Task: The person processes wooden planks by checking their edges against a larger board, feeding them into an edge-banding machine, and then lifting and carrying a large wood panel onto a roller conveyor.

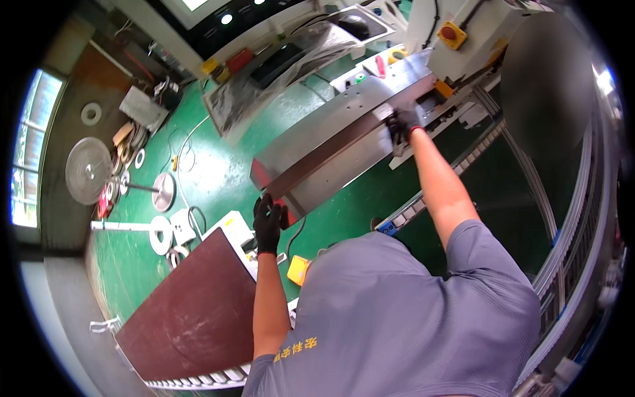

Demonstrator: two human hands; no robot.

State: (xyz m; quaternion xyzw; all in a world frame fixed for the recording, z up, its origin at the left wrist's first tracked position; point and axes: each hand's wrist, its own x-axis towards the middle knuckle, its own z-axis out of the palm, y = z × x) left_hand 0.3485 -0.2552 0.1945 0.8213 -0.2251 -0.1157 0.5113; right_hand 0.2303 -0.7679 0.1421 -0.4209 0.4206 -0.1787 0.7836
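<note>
A long, bent sheet-metal channel [331,149] of bare silver metal stretches from the middle of the view up to the right, with a dark fold along its length and small holes in its faces. Reddish patches show at its left end. My left hand [268,221], in a black glove, has its fingers closed at the corner of that left end. Farther right, my right hand [402,127], also in a black glove, is closed over the channel's edge near its far end. A small whitish patch [382,111] beside the right fingers is too blurred to name.
A machine with a red button on a yellow box [452,35] stands at the upper right. A roller conveyor [476,149] runs along the right. Lower left is a brown-topped table [192,311]. A reel stand [126,185] and tape rolls sit on the green floor; a plastic-covered panel [264,83] lies beyond.
</note>
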